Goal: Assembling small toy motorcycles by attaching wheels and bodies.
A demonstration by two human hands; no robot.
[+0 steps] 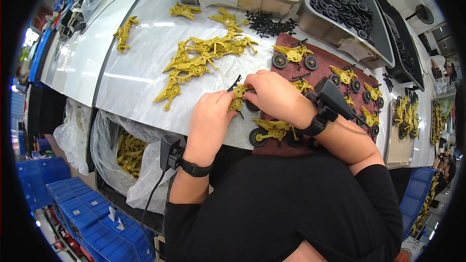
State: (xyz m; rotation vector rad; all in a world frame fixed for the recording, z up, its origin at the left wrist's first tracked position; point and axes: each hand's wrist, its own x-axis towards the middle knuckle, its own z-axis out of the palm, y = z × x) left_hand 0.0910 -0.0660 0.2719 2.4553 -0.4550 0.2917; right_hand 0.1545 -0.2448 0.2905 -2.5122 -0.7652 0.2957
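Between my two hands is a yellow toy motorcycle body (237,101) with a black handlebar (235,83) at its far end. My left hand (212,114) is closed, pinching the body's left side with thumb and fingers. My right hand (272,92) is closed on its right side, beside a black wheel (252,103); its fingers partly cover the wheel, and whether the wheel is joined to the body I cannot tell. Just nearer than my right hand, a toy motorcycle (273,128) with wheels lies at the corner of a dark red cloth (318,43).
More wheeled toy motorcycles (293,54) lie on the cloth. Loose yellow bodies (196,63) are heaped at the far left, black handlebars (272,25) behind. Bins of small black parts (233,0) and wheels (340,7) line the back. A bag of yellow parts (130,153) sits below the table's left edge.
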